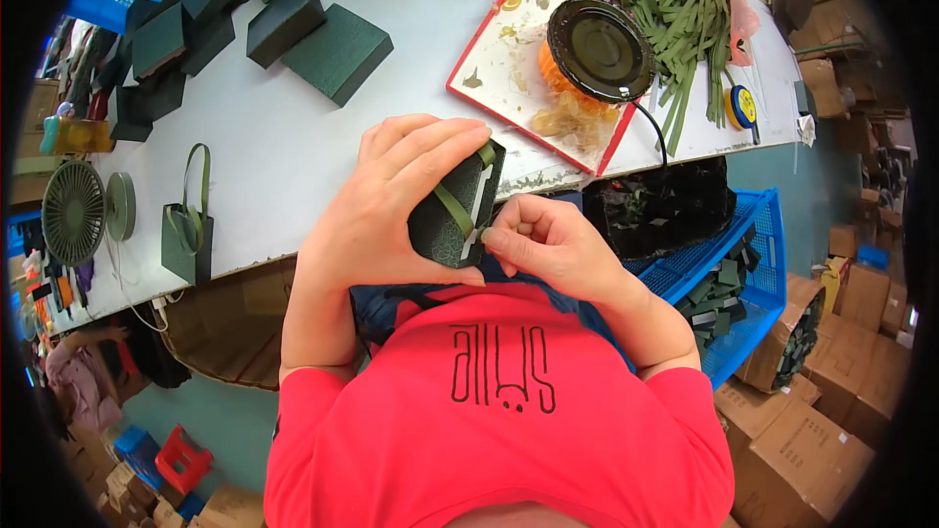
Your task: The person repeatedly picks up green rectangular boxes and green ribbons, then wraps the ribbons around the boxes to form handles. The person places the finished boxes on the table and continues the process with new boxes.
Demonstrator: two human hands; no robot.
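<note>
My left hand [391, 196] is wrapped around a small dark green box [442, 225], holding it tilted just off the table's front edge. A green ribbon [452, 207] loops across the box, and a whitish strip runs along its side. At that side, the thumb and forefinger of my right hand [548, 242] pinch together at the ribbon's lower end; the exact grip is partly hidden. On the table to the left stands a finished-looking green box with a ribbon handle [188, 240].
Several green boxes [337, 54] lie at the back left. A black-topped pot with a cord [599, 49] stands on a stained, red-edged board [489, 49]. Beyond it is a pink bag of green ribbons [675, 15]. A fan [74, 213] stands left; a blue crate [768, 284] sits right.
</note>
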